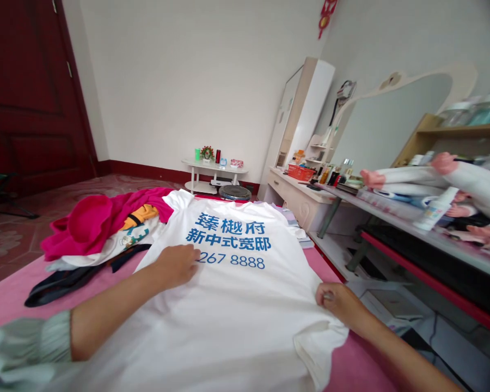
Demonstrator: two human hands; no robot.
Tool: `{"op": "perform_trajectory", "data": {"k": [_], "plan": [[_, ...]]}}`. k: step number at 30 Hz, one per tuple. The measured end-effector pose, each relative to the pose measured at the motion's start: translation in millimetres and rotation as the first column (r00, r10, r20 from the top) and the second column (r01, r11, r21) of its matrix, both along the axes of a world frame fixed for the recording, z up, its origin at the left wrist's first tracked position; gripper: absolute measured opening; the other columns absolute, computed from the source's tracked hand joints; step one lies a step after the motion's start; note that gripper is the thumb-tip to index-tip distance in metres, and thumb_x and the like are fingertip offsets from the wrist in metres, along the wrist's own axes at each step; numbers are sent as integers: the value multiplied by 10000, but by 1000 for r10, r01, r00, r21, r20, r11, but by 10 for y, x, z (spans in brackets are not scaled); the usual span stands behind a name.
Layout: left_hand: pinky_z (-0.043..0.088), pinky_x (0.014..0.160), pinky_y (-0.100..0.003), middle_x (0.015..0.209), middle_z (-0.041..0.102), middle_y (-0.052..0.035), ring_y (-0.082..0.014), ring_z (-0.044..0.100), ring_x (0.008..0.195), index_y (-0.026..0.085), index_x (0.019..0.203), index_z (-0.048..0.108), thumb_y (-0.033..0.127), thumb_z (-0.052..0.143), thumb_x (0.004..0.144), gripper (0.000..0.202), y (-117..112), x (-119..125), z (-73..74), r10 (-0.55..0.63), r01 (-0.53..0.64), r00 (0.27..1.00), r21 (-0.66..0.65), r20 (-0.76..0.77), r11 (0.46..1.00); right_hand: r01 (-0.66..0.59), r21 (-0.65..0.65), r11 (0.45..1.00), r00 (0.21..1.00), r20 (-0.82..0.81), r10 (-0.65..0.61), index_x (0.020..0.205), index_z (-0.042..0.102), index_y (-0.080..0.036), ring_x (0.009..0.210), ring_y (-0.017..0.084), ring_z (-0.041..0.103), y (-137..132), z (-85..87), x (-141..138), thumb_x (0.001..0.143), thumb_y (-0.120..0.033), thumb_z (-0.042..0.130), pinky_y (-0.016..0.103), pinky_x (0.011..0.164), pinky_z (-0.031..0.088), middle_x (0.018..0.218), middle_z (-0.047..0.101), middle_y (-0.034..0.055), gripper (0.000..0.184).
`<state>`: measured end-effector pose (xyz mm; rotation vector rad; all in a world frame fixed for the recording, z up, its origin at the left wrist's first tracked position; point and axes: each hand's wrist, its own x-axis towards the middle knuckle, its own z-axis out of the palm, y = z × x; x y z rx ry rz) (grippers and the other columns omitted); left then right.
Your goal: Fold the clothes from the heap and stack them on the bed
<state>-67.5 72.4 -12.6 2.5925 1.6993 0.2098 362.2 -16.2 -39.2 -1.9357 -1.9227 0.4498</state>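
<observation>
A white T-shirt (237,299) with blue Chinese lettering and a phone number lies spread over a pink-covered bed (8,296). Its hem side is nearer me, and a sleeve-like fold bunches at the lower right. My left hand (179,265) is closed on the cloth beside the number, its fingertips partly hidden. At the shirt's right edge, my right hand (340,302) pinches the fabric in curled fingers, and creases run from there. Left of the shirt lies a heap of clothes: a bright pink garment (87,223), a yellow piece (141,216) and a dark strap-like cloth (65,280).
Folded clothes (296,223) sit by the shirt's far right. A crowded table (351,204) and a dressing table (302,188) with a mirror run along the right. A small white table (216,166) stands at the far wall; a dark red door (28,92) is at left.
</observation>
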Motion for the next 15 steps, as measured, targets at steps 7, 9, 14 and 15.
{"op": "perform_trajectory", "data": {"k": [7, 9, 14, 15], "plan": [[394, 963, -417, 1330, 528, -100, -277, 520, 1173, 264, 1283, 523, 490, 409, 872, 483, 417, 570, -56, 2, -5, 998, 52, 61, 999, -40, -308, 950, 898, 405, 169, 549, 707, -253, 609, 192, 591, 397, 559, -51, 526, -86, 523, 266, 524, 309, 611, 673, 16, 250], [274, 1060, -465, 1450, 401, -87, -295, 363, 1319, 284, 1360, 441, 574, 387, 866, 575, 533, 604, -259, -15, 10, 995, 50, 100, 999, -16, -224, 974, 899, 423, 113, 595, 717, -244, 611, 189, 588, 678, 653, -7, 566, -115, 538, 265, 532, 323, 619, 672, 23, 223], [94, 1103, -547, 1533, 235, -63, -319, 139, 1411, 305, 1410, 371, 660, 257, 873, 654, 688, 562, -612, -20, 13, 989, 44, 149, 999, 75, 47, 996, 936, 342, -87, 747, 710, -198, 698, 186, 612, 1506, 658, 105, 696, -212, 538, 258, 602, 388, 743, 692, 33, 180], [91, 1105, -546, 1534, 233, -60, -318, 132, 1412, 308, 1412, 369, 666, 250, 872, 659, 696, 553, -633, -24, 17, 988, 45, 153, 999, 119, 95, 988, 930, 338, -145, 775, 708, -195, 724, 192, 618, 1652, 628, 115, 711, -213, 530, 259, 612, 394, 774, 697, 38, 190]]}}
